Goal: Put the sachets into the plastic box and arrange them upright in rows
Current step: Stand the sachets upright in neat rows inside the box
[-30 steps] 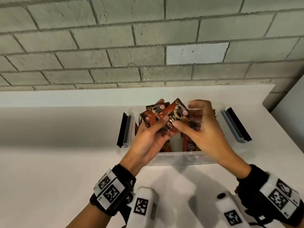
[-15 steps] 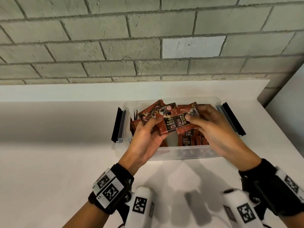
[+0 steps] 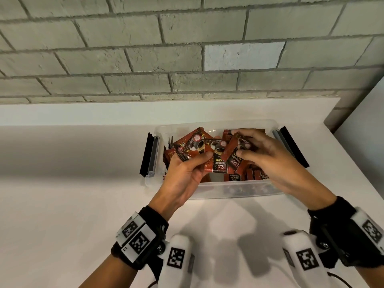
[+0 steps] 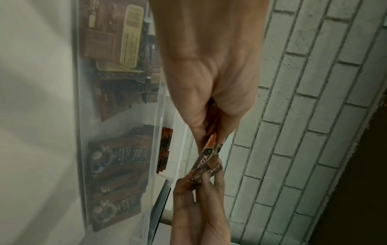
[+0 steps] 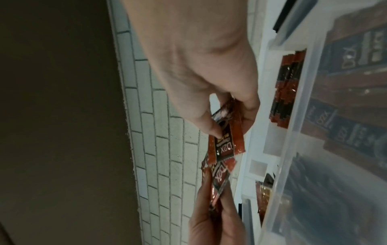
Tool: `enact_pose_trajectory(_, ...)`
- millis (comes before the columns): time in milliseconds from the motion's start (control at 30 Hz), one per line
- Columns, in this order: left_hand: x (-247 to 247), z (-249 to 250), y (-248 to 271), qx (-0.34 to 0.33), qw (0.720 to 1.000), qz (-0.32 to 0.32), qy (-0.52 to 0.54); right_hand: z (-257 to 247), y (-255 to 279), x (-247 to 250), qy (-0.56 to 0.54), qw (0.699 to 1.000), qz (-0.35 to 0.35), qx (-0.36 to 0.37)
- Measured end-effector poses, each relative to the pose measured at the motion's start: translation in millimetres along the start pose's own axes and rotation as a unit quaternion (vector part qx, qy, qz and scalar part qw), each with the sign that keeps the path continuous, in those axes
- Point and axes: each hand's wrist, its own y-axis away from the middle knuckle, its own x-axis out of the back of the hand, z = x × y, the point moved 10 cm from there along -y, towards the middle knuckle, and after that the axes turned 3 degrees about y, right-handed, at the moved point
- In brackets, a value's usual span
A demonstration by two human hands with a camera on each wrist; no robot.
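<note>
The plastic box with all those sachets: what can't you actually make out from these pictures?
- Head view: both hands, left hand and right hand, and the held sachets cover much of the plastic box; the rows beneath are hidden.
- Sachet count: the bunch overlaps.
- Left wrist view: box contents blurred behind its cloudy wall.
- Right wrist view: small print unreadable, blurred.
</note>
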Motion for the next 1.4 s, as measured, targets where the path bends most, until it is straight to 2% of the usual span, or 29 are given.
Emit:
enact_pose_trajectory(133, 0.6, -1.8, 1.2, 0.014, 0.999, 0.004, -0.044, -8.3, 5.3, -19.2, 0.084, 0.992, -0.097, 0.021)
enact_pose_trajectory(200, -2.0, -3.6, 2.0, 0.024, 0.997, -0.001, -0.066, -5.9, 6.3, -23.3, 0.101, 0.988, -0.116, 0.007)
enact_pose_trajectory(367, -0.2, -11.5, 1.2, 0.067, 0.997, 0.030, -0.019, 1.8, 2.9, -11.8, 0.045, 0.992, -0.109, -0.052)
enact_pose_trajectory(600, -5.6, -6.3, -0.5, 0.073, 0.995, 0.000, -0.066, -23.0, -7.8, 20.2, -0.050, 0.995, -0.079, -0.044)
enact_pose_trajectory(667, -5.5, -6.2, 0.4, 0.075, 0.993, -0.003, -0.095, -28.9, -9.2, 19.1, -0.022, 0.994, -0.101, -0.044)
enact_pose_trajectory(767, -9.3, -6.9, 1.8, 0.081, 0.987, -0.008, -0.138, -32.7, -10.5, 6.0, 0.084, 0.985, -0.145, -0.037)
enact_pose_trajectory(867, -8.3, -7.2, 1.3, 0.087, 0.984, -0.001, -0.156, -32.4, -12.5, -3.0, 0.151, 0.975, -0.161, -0.030)
enact_pose_trajectory(1100, -6.5, -10.6, 6.5, 0.115, 0.980, -0.003, -0.165, -17.1, -8.9, -11.5, 0.119, 0.970, -0.206, -0.056)
enact_pose_trajectory(1233, -2.4, -10.8, 5.3, 0.131, 0.984, -0.001, -0.119, -17.6, -14.0, 10.3, 0.025, 0.983, -0.159, -0.087)
enact_pose_trajectory(1333, -2.8, -15.2, 3.2, 0.152, 0.982, -0.014, -0.109, -28.3, -12.7, 10.5, 0.062, 0.979, -0.189, -0.047)
enact_pose_trajectory(1400, -5.5, -22.5, 3.5, 0.172, 0.974, -0.044, -0.139, -37.1, -7.4, -5.1, 0.169, 0.958, -0.233, 0.005)
